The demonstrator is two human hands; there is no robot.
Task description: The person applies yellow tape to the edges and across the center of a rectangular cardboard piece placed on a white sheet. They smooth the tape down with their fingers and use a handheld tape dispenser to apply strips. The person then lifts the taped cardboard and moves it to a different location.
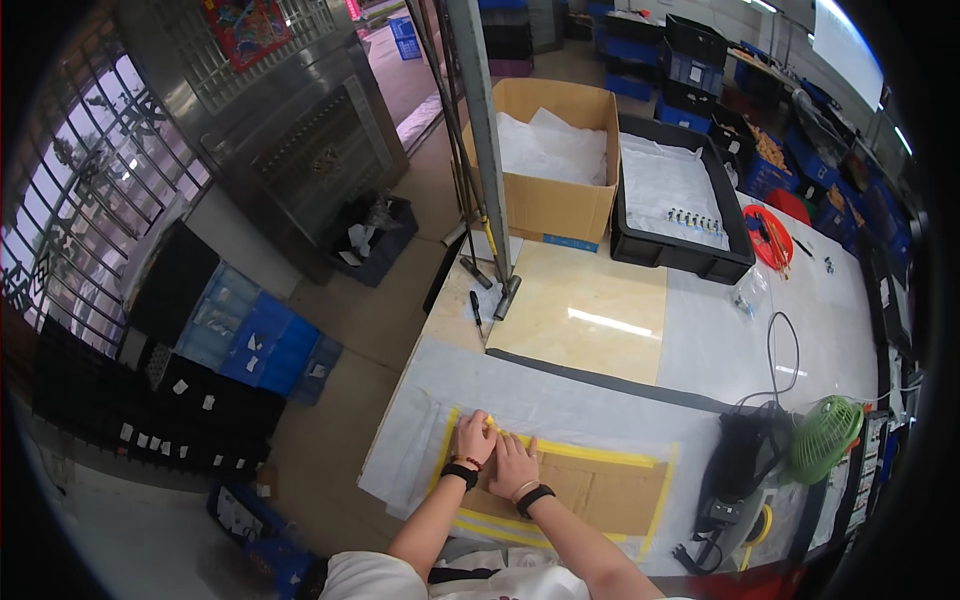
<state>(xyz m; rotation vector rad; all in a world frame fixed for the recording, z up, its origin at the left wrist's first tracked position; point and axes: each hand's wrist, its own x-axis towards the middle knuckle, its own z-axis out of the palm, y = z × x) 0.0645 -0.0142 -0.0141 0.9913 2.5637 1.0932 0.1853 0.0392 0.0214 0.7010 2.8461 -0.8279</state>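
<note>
A flat brown cardboard sheet (pixel 600 490) lies on the white-covered table (pixel 560 400), bordered with yellow tape (pixel 600 453). My left hand (pixel 476 438) rests at the sheet's upper left corner, fingers curled on the yellow tape there. My right hand (pixel 514 466) lies flat on the cardboard just beside it, fingers spread. Both wrists wear dark bands.
A black tray (pixel 680 255) with small parts and an open cardboard box (pixel 550 205) with white bags stand at the far end. A green fan (pixel 825 438), black cable (pixel 775 370) and a metal post (pixel 490 150) are nearby. Blue and black bins (pixel 250 340) sit on the floor at left.
</note>
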